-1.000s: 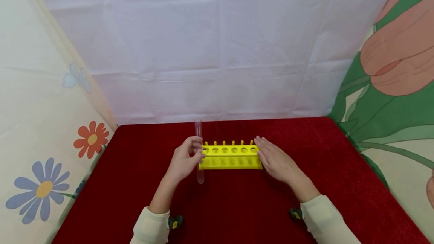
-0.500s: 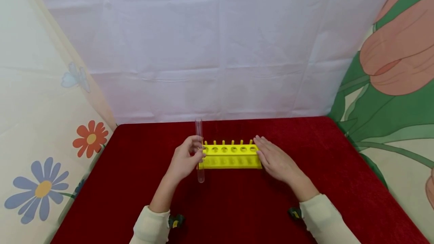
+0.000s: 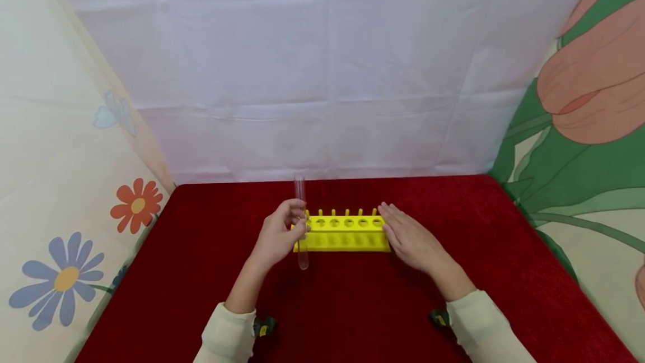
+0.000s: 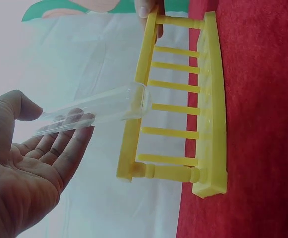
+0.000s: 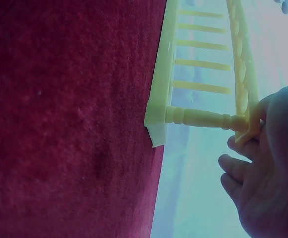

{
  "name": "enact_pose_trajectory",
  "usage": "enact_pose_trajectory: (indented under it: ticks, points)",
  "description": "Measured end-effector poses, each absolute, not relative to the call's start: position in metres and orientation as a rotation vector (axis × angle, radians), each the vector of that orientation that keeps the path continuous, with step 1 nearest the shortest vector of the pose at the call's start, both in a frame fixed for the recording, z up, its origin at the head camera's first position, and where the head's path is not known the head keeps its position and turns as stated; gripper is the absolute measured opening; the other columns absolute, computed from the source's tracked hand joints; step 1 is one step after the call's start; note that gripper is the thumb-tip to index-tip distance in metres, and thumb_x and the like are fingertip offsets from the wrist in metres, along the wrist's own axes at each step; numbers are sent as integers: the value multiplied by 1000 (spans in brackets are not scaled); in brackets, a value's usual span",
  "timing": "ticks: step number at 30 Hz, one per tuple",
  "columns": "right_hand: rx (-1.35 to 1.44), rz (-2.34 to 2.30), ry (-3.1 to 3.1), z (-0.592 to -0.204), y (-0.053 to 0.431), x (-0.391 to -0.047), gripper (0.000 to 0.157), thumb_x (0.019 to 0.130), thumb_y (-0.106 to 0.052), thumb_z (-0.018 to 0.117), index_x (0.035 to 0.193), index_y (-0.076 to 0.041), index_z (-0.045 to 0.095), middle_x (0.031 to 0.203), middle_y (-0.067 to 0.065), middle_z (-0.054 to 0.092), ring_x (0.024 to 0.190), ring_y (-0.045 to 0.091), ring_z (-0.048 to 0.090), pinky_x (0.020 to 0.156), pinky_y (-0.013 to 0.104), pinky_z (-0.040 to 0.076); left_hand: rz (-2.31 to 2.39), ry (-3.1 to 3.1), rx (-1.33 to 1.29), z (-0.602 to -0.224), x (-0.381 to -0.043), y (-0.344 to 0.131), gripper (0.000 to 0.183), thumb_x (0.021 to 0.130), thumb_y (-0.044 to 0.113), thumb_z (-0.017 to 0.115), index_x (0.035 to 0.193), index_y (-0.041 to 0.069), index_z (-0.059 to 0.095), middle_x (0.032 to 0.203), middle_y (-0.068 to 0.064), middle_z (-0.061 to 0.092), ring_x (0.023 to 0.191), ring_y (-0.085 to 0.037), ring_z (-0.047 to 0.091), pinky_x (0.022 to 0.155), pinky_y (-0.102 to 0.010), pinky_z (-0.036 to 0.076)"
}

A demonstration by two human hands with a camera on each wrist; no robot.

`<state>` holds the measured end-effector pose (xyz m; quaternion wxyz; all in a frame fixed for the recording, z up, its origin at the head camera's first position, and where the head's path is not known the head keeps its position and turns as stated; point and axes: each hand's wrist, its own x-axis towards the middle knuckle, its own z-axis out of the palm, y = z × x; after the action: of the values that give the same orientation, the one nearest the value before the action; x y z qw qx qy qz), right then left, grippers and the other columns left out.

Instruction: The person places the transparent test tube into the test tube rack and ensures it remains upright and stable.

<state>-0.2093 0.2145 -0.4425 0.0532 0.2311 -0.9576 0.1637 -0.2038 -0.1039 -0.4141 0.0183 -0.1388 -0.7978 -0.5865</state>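
Observation:
A yellow test tube rack (image 3: 347, 241) stands on the red cloth, with a row of round holes in its top plate and several pegs along the back. My left hand (image 3: 276, 235) pinches a clear test tube (image 4: 109, 104) between thumb and fingers, rounded end down. In the head view the tube overlaps the rack's left end; in the left wrist view its rounded end overlaps the top plate (image 4: 129, 144). At the rack's right end, my right hand (image 3: 415, 240) holds the corner of the top plate, thumb and fingers to either side (image 5: 277, 163).
Red cloth (image 3: 347, 307) covers the table. A white sheet (image 3: 322, 71) hangs behind it, and flower-printed panels (image 3: 594, 184) stand at both sides. Dark wrist-worn devices (image 3: 264, 326) show under both sleeves.
My left hand has shifted slightly to the right with the test tube, which now overlaps the rack's left end more. The right hand and the rack have stayed in place.

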Motion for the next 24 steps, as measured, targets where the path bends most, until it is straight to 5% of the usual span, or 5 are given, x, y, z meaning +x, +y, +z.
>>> enact_pose_trajectory:
  ticks: [24]
  points:
    - [700,486,-2901,-443,215,-208,51,109,-20,41,153,3,37,159,20,37,147,38,35,119,54,30,-1809,-2433,-534,-405,-211,-86,33,96,5,64,129,6,57,106,-17,67,87,-22,67,74,-31,61]
